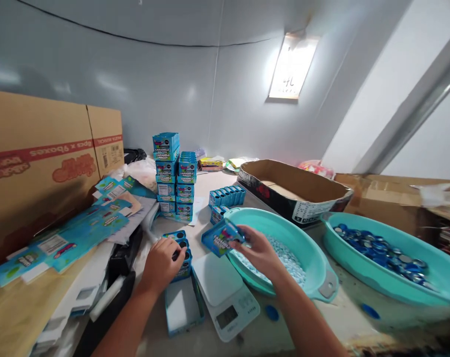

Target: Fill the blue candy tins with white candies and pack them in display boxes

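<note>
My right hand point(258, 250) grips a blue printed carton point(219, 240), tilted over the near left rim of a turquoise basin point(295, 233) with pale blue small pieces point(288, 258) inside. My left hand point(161, 265) has its fingers curled at a row of small blue boxes point(184, 270) with dark round spots on top; what its fingertips pinch, if anything, is hidden. These boxes stand at the far end of an open shallow tray point(182, 307) with a white inside. Between my hands lies a white digital scale point(227, 297) with nothing on its plate.
Stacked blue boxes point(167, 171) stand behind my left hand; more blue boxes point(227, 196) lie behind the basin. On the right are a second basin point(381, 277) of blue caps and a black-sided cardboard tray point(277, 203). Flat printed cartons point(80, 238) and a large cardboard box point(42, 134) fill the left.
</note>
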A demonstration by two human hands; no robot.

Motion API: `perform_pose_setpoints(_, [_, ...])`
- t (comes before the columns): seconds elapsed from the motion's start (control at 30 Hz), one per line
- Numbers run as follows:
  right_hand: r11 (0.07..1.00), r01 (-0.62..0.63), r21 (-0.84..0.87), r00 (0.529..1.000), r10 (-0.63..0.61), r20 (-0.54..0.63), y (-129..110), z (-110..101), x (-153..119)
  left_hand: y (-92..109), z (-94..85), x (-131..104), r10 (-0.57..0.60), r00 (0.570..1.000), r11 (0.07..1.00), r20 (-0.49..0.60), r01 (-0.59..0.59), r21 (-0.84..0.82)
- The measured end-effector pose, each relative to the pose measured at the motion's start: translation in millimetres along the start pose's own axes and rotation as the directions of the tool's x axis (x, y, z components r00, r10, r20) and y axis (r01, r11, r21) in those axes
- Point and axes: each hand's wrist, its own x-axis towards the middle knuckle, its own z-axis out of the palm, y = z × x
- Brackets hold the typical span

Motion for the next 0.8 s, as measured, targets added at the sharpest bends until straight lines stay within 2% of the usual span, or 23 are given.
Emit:
perform_pose_setpoints(0.07, [0.945,-0.129,0.3,0.979,0.169,-0.111,6,-5,0,0,1.4,0,0.001,1.0,1.0,-0.01,-0.001,-0.004])
perform_pose_setpoints(0.1, [0.882,-0.196,0.429,0.955,0.272,-0.122,6,-7,0,0,2.1,0,-0.003,1.0,1.0,-0.017,0.003,-0.008])
perform_pose_setpoints(0.17, [0.726,-0.3,0.619,0.902,0.427,-0.064,5,-11,1,0,3.3,0,-0.014,1.0,1.0,-0.025,0.014,-0.011])
perform_pose_setpoints(0.23, [0.613,-0.343,0.712,0.871,0.491,-0.003,3,-15,2,0,3.8,0,-0.018,1.0,1.0,-0.018,0.018,-0.011])
perform_pose_setpoints(0.4, [0.432,-0.358,0.828,0.808,0.587,0.043,0,-22,7,-1,4.3,-1,-0.023,1.0,0.999,0.003,0.023,-0.046])
perform_pose_setpoints(0.53, [0.396,-0.291,0.871,0.795,0.607,-0.011,2,-26,10,-2,6.2,-2,-0.023,1.0,0.998,-0.01,0.023,-0.065])
perform_pose_setpoints(0.73, [0.351,-0.17,0.921,0.696,0.705,-0.14,0,-28,14,-3,5.1,-2,0.026,1.0,0.999,0.01,-0.026,-0.035])
perform_pose_setpoints(0.8, [0.369,-0.166,0.915,0.689,0.707,-0.16,0,-26,14,-4,4.5,-2,0.033,0.999,0.999,0.02,-0.032,-0.033])
